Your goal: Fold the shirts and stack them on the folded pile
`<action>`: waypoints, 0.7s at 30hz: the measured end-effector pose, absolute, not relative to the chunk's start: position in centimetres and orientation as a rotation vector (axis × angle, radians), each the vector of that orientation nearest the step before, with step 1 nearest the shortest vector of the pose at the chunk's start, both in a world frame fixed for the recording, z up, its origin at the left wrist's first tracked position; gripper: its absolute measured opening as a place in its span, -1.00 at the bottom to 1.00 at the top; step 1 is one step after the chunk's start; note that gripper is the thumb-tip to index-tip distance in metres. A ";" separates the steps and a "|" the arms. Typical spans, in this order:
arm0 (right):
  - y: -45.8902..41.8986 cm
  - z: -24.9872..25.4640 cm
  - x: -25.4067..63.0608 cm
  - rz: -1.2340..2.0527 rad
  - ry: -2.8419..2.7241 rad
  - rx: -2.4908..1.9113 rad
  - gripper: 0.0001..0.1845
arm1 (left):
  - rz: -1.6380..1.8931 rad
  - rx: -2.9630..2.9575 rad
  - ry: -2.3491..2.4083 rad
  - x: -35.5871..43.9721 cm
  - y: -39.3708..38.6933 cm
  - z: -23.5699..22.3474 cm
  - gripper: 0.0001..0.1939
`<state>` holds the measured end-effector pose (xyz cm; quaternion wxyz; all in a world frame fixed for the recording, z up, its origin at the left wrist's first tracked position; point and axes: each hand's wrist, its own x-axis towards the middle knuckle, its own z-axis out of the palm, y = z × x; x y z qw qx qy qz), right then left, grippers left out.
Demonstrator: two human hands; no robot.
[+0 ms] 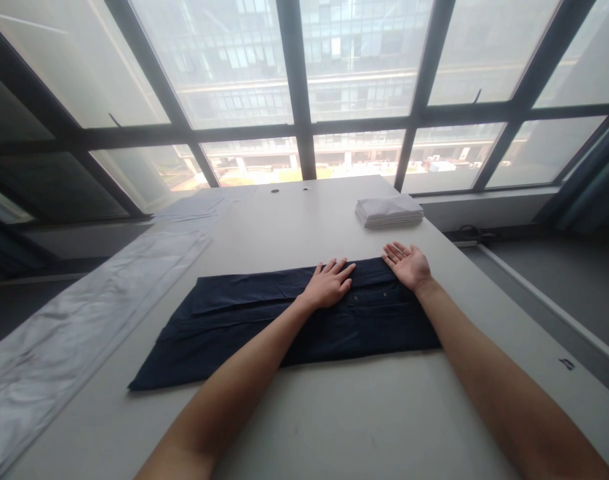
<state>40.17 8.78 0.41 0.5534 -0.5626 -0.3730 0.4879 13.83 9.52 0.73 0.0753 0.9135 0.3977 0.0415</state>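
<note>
A dark navy garment with small buttons (234,313) lies folded into a long flat strip across the white table (304,420). My left hand (329,283) rests palm down on it, right of its middle, fingers spread. At the strip's far right corner is my right hand (409,267), palm turned up and fingers stretched out, its fingertips at the cloth's edge. Neither hand grasps the fabric. My left forearm hides part of the near edge.
Folded white cloths (389,211) are stacked at the table's back right. White fabric (59,340) is spread along the left side. A small dark item (567,364) lies near the right edge. Large windows (359,67) stand behind the table.
</note>
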 end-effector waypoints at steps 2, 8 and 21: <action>8.9 0.4 40.0 1.206 -0.685 -1.189 -0.30 | 0.119 2.740 1.195 13.8 9.5 0.8 -0.43; 9.2 0.3 39.9 1.286 -0.219 -0.856 -0.55 | 0.121 2.738 1.196 13.8 9.4 1.0 -0.43; 9.0 0.5 39.9 1.311 -0.218 -0.814 -0.51 | 0.144 2.752 1.192 13.8 9.4 0.8 -0.43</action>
